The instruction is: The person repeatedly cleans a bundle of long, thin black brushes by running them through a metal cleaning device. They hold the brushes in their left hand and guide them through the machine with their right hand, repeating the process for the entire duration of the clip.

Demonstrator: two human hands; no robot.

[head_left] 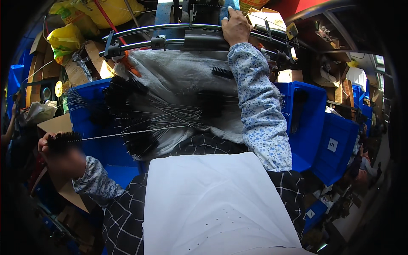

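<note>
At the left, my left hand, partly blurred, is closed on the black bristle end of a twisted-wire brush. Its wire stem points right, across the pile on my lap. My right hand reaches far forward to the metal machine, at the right part of its rails. Its fingers are bent close to a thin wire there; what they grip is too small to make out. Many black wire brushes lie heaped on a whitish cloth sack, their looped stems crossing in the middle.
A blue bin stands at my left, with blue bins at my right. An open cardboard box is beside the left bin. Yellow bags and cartons crowd the far left. The machine's rails span the front, above the sack.
</note>
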